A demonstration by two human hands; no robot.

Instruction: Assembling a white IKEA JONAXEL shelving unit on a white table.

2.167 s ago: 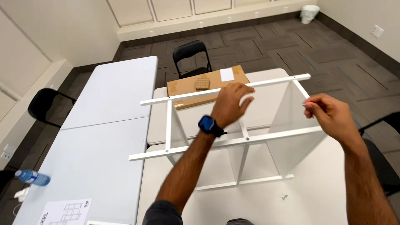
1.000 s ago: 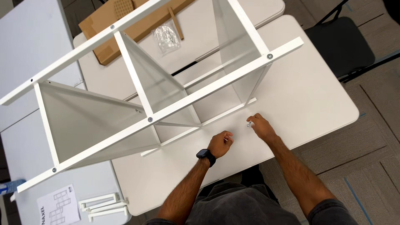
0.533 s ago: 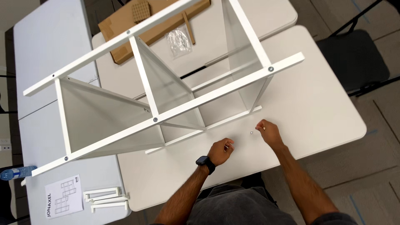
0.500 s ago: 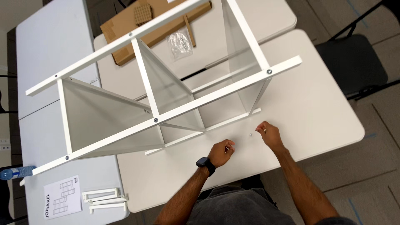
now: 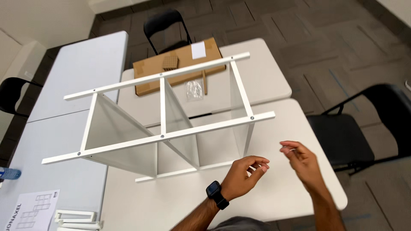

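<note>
Head view: right hand (image 5: pixel 302 160) pinches a small screw (image 5: pixel 286 149), left hand (image 5: pixel 244 176) loosely curled, empty; white shelf frame (image 5: pixel 162 137) lies at ten o'clock, long axis crosswise on bench (image 5: pixel 291 128).

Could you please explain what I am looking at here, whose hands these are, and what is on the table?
There is no machine: one camera worn on a person's head looks down at their two bare hands. The left hand, with a dark watch on its wrist, is raised above the white table, fingers curled. The right hand pinches something small; I cannot tell what. In front of them stands a white shelf frame with three compartments. Behind it lie a flat cardboard box and a clear plastic bag. At lower left lies a printed instruction sheet. Black chairs stand around.
</note>
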